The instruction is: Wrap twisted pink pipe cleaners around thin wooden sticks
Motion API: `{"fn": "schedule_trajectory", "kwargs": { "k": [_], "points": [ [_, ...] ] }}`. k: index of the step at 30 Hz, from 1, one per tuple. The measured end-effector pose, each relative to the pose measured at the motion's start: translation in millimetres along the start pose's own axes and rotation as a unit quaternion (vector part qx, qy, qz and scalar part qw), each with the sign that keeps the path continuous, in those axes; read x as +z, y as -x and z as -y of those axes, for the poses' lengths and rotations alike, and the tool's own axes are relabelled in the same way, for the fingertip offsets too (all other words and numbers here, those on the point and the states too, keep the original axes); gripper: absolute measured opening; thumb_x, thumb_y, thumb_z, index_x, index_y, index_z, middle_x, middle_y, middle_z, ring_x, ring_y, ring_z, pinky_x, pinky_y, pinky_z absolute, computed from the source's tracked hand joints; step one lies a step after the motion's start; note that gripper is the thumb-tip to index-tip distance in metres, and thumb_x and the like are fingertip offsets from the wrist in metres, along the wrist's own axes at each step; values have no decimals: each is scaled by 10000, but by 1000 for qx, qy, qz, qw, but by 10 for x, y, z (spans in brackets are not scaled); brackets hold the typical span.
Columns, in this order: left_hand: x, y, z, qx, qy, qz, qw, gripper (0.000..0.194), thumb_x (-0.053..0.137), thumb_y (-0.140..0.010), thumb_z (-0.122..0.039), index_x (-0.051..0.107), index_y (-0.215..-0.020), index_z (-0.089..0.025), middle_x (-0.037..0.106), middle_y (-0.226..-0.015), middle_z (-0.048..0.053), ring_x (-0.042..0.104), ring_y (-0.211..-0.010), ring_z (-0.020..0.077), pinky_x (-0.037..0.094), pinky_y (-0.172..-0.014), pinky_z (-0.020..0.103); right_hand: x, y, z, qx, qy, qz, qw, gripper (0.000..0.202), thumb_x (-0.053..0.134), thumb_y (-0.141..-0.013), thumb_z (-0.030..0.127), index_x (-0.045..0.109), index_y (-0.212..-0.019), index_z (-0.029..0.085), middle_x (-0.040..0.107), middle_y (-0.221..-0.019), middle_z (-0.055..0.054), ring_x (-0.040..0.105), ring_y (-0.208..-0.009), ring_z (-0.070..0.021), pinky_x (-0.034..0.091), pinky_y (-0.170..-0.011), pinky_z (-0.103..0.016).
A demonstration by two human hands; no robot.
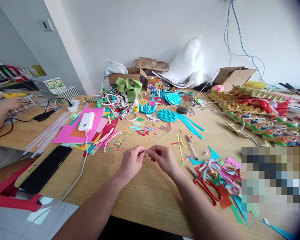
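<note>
Both hands meet above the middle of the wooden table. My left hand (133, 162) is closed in a pinch, its fingertips touching those of my right hand (164, 160), which is pinched too. From between them a thin pale stick (161, 138) slants up and to the right; which hand grips it is hard to make out. Beyond the fingers lie colourful paper fish (150, 128) and a blue scalloped disc (167, 115) with a pink twisted stem. Small paper dots (118, 141) are scattered left of the stick, and a pen (192, 147) lies to the right.
Red-handled scissors (207, 186) lie by paper scraps at the right. A power bank (86, 121) sits on pink paper, its white cable hanging over the edge near a black phone (46, 169). Glue (136, 106) and a glass jar (186, 102) stand behind. Another person's hand (13, 103) is at far left.
</note>
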State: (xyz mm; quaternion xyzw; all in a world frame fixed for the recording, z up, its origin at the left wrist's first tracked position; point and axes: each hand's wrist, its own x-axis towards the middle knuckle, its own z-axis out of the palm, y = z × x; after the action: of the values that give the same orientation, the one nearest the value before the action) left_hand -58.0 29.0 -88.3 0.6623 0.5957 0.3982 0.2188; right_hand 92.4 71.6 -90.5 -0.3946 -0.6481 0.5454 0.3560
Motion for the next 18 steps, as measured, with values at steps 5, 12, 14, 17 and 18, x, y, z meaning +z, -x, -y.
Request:
{"fn": "schedule_trajectory", "kwargs": {
  "k": [5, 12, 14, 17, 18],
  "points": [
    [4, -12, 24, -61, 80, 44, 994, 157, 475, -832, -243, 609, -807, -166, 632, -667, 13, 564, -504, 98, 424, -490, 197, 3, 4, -7, 4, 8, -8, 1000, 262, 607, -772, 398, 652, -706, 149, 566, -561, 1, 496, -501, -106, 366, -478, -218],
    [-6, -29, 30, -142, 233, 92, 958, 185, 540, -782, -330, 571, -781, -148, 575, -613, -15, 512, -419, 75, 411, -392, 181, -8, 2, 6, 30, -26, -29, 999, 291, 691, -683, 435, 665, -668, 146, 563, -526, 5, 487, -467, -104, 363, -449, -223],
    [-23, -33, 9, -165, 290, 107, 937, 212, 574, -757, -352, 568, -777, -141, 567, -609, -18, 505, -417, 72, 413, -385, 183, -15, 4, 22, 30, -42, -24, 998, 294, 702, -674, 441, 673, -672, 148, 572, -530, 1, 491, -473, -107, 367, -452, -226],
    [-67, -43, -29, -197, 364, 130, 901, 247, 624, -721, -372, 563, -738, -133, 559, -608, -20, 500, -417, 65, 396, -374, 176, -23, 6, 44, 26, -56, -14, 998, 294, 704, -679, 445, 688, -689, 151, 581, -529, -5, 486, -480, -108, 376, -465, -230],
    [-85, -48, -38, -206, 382, 139, 890, 253, 637, -713, -372, 558, -718, -131, 557, -607, -19, 500, -418, 61, 388, -371, 171, -26, 8, 52, 25, -61, -11, 998, 294, 706, -679, 444, 691, -691, 151, 583, -529, -6, 484, -481, -107, 378, -469, -230]
  ]
}}
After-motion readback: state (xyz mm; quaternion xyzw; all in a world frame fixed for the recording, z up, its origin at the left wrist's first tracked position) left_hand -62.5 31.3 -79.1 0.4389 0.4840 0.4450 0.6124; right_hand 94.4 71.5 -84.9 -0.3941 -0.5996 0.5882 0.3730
